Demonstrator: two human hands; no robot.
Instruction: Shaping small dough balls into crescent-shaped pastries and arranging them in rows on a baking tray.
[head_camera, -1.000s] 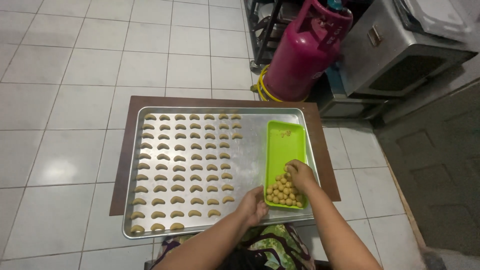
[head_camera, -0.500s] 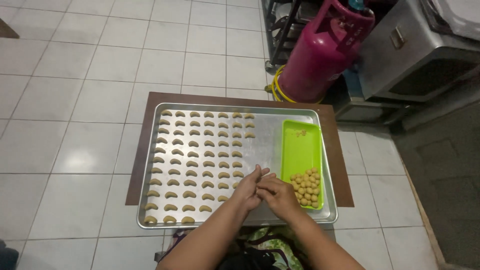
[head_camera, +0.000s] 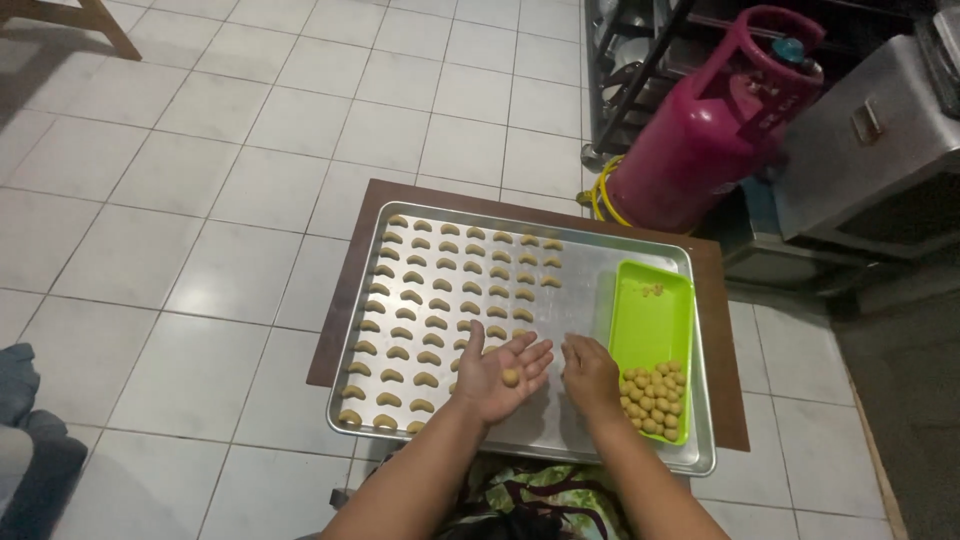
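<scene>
While my left hand (head_camera: 497, 375) lies open-palmed cradling one dough ball (head_camera: 510, 377) and my right hand (head_camera: 590, 372) rests empty, crescents (head_camera: 440, 305) fill the baking tray (head_camera: 600, 275) left of centre, leaving the green tray (head_camera: 652, 320) of balls (head_camera: 655, 396) at lower right.

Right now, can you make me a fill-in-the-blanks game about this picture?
1. The left hand lies palm up with one small dough ____ on it.
2. The green tray sits on the ____ side of the metal baking tray.
3. The shaped cookies are curved like a ____.
4. The gas cylinder is ____.

Missing words: ball; right; crescent; pink
</scene>
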